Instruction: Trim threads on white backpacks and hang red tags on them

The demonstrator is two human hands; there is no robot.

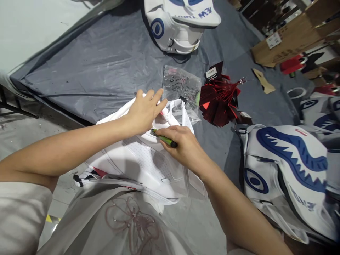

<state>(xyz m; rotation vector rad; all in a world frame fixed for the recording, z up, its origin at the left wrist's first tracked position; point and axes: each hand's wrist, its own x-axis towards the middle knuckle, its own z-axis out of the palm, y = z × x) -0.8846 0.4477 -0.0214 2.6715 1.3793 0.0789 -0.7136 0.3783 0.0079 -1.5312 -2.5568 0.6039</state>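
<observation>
Where the grey plastic sheet (pixel 106 60) meets the near table edge, a white backpack (pixel 138 159) is laid flat, its long axis running from lower left to upper right, strap end pointed away from the wearer.

Left hand (pixel 145 111): spread, fingers extended, pressed flat on the white straps (pixel 175 109) at the top of the backpack; nothing gripped.

Right hand (pixel 180 143): clenched around a green tool (pixel 163 138) with a dark tip, held low against the backpack's upper panel, its axis slanting from upper left to lower right; the tool's kind cannot be told.

Backpack: smooth white panels, a perforated mesh area at centre, small red and black trim at the lower left corner, which overhangs the table edge.

Adjacent items: clear plastic bag (pixel 183 88), crinkled, touching the straps; heap of red and black hang tags (pixel 220 101) just beside it; printed white-and-blue backpacks to the right (pixel 287 170) and at the far edge (pixel 180 21); cardboard box (pixel 292 35) well apart.

Open room: bare sheet to the upper left.
</observation>
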